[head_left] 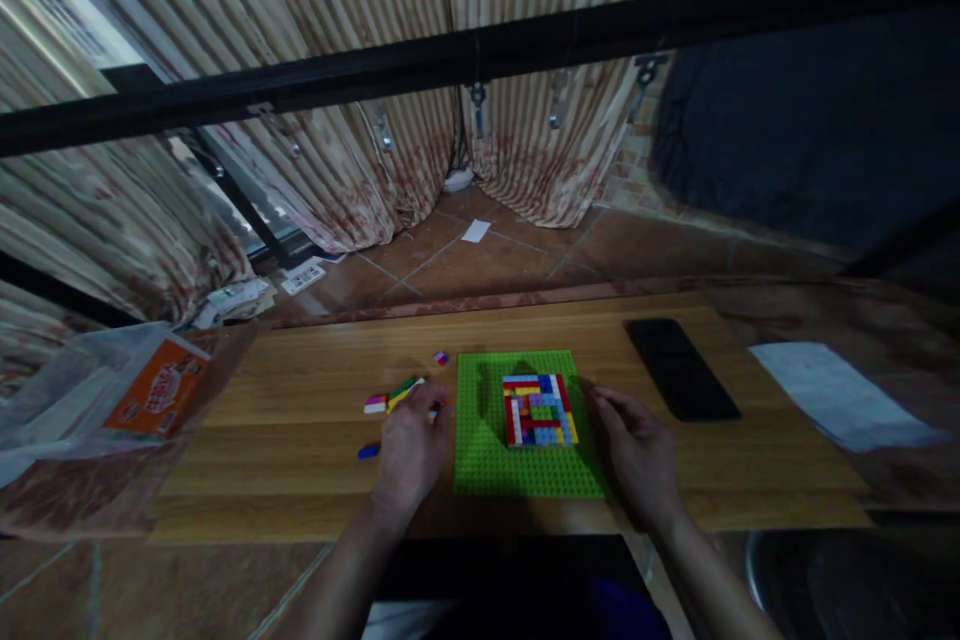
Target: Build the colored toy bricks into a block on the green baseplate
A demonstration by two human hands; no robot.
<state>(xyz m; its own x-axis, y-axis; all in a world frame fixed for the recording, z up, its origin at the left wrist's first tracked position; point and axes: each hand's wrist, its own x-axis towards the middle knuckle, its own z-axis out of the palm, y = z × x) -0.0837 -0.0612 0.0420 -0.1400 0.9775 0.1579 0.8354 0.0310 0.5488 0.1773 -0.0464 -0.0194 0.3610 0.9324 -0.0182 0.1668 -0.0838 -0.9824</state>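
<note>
A green studded baseplate (480, 470) lies on the wooden table with a square toy-brick structure (540, 410) on it. The structure has stacked red, blue, yellow and white bricks around a hollow middle. My left hand (412, 445) is closed, its fingers curled down over loose bricks left of the plate; bits of colour show at the fingertips, but what they grip is unclear. Yellow and green bricks (401, 390) show beyond it. My right hand (637, 450) rests by the plate's right edge, fingers loosely bent and slightly apart, holding nothing visible.
A blue brick (368, 451) and a small red-and-blue piece (440, 358) lie apart from the pile. A black phone (682, 370) is on the right, near a white paper sheet (840, 390). Left stands a plastic bin (82, 370) with an orange box (157, 385). A dark bar (450, 55) crosses ahead.
</note>
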